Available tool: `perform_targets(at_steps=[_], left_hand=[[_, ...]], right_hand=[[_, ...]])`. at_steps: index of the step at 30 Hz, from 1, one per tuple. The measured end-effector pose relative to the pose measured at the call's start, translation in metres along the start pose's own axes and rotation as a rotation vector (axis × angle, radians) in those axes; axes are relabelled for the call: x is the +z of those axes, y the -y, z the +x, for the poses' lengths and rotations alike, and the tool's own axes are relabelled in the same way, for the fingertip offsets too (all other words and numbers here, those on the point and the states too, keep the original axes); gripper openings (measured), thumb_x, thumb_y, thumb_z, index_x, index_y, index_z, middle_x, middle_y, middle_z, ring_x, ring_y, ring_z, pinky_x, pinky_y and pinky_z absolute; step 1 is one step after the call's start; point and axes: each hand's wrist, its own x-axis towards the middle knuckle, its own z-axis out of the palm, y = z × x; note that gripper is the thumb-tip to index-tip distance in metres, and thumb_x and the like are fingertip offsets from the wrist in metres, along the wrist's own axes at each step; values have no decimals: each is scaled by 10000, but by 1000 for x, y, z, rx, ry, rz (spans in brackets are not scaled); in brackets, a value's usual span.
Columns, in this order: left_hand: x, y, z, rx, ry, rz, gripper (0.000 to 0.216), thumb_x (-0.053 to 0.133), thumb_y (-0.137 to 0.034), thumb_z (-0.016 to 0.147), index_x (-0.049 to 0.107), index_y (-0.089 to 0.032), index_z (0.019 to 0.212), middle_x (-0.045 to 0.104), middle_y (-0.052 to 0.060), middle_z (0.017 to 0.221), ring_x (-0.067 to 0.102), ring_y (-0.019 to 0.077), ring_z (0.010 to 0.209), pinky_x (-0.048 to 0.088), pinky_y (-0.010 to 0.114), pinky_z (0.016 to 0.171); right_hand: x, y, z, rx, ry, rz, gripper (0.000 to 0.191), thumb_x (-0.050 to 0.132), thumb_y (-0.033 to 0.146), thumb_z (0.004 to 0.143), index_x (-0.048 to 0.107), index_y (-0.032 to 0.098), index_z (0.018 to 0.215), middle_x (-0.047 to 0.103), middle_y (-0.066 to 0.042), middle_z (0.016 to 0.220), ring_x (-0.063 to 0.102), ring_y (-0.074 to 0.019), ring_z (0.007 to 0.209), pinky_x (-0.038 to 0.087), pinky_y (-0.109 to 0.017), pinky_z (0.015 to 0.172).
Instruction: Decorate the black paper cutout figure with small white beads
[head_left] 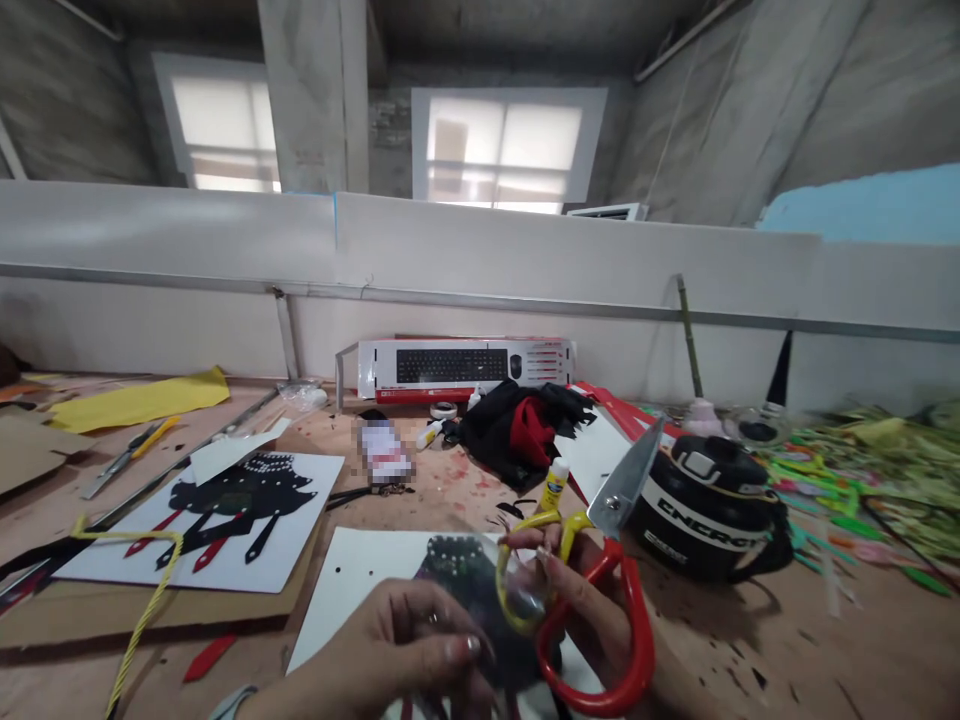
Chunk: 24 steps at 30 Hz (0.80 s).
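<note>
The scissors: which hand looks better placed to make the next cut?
Right, probably. The right hand grips the handles of the scissors, blade pointing up and away, while the left hand lies on the black cutout over the white sheet, seemingly steadying it.

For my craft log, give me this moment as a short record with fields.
Left hand: rests on the black cutout, on a white sheet
Right hand: holds scissors with red and yellow handles, blade pointing up
Nearby: glue bottle, black jug
Back: keyboard box by the wall
Surface: wooden table
</note>
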Motion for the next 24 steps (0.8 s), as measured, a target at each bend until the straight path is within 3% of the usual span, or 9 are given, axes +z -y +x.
perform_targets(at_steps=[4, 7, 12, 19, 24], left_hand=[[-1, 1, 7, 106, -142, 29, 334, 799, -425, 723, 671, -130, 813, 773, 69, 714, 729, 166, 645, 542, 264, 639], [0, 3, 8, 89, -118, 40, 331, 809, -415, 713, 673, -123, 786, 775, 79, 727, 730, 167, 635, 554, 267, 634], [2, 6, 6, 40, -112, -11, 310, 821, -389, 705, 677, -124, 780, 776, 82, 757, 736, 169, 659, 562, 258, 655], [1, 7, 6, -12, -121, -20, 329, 789, -431, 735, 663, -149, 850, 783, 88, 796, 748, 200, 703, 572, 288, 671], [1, 6, 2, -84, -127, 0, 375, 783, -485, 715, 678, -149, 846, 779, 98, 803, 746, 225, 768, 563, 247, 561]], right_hand=[[-1, -4, 0, -28, -39, -152, 259, 743, 426, 802, 647, 217, 921, 680, -85, 1083, 699, -237, 861, 550, -396, 796], [1, -6, -1, 7, -14, -238, 256, 763, 381, 790, 662, 219, 960, 685, -60, 976, 681, -214, 836, 545, -355, 764], [3, -4, -2, -86, 8, -314, 189, 771, 333, 783, 651, 211, 863, 639, -17, 881, 617, -160, 795, 517, -270, 704], [6, -4, -7, 0, -9, -196, 308, 805, 344, 740, 610, 220, 944, 627, -33, 1003, 662, -200, 843, 523, -352, 794], [4, -6, -4, -106, -63, -301, 201, 760, 314, 796, 633, 218, 919, 613, -23, 980, 596, -181, 895, 487, -310, 795]])
